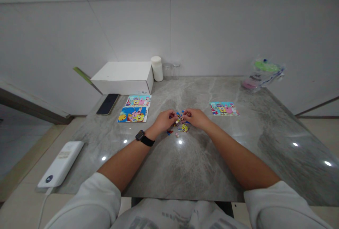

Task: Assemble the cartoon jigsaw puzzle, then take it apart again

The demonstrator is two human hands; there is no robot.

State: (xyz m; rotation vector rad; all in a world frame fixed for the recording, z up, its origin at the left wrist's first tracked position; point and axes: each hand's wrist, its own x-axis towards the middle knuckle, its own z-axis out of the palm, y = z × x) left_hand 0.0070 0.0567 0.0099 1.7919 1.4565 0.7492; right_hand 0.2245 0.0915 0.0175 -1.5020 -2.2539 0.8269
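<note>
A small heap of jigsaw puzzle pieces lies on the grey marbled table between my two hands. My left hand, with a black watch on its wrist, is at the left side of the heap, its fingers curled together at the pieces. From the right, my right hand reaches the heap with thumb and fingers pinched. Whatever lies between the fingertips of either hand is too small to make out. A yellow joined cluster of pieces sits just in front of the heap, near a loose pink piece.
Two cartoon picture cards lie left, another card right. A phone, white box, white bottle and glass jars stand behind. A plastic bag is back right, a corded power bank front left.
</note>
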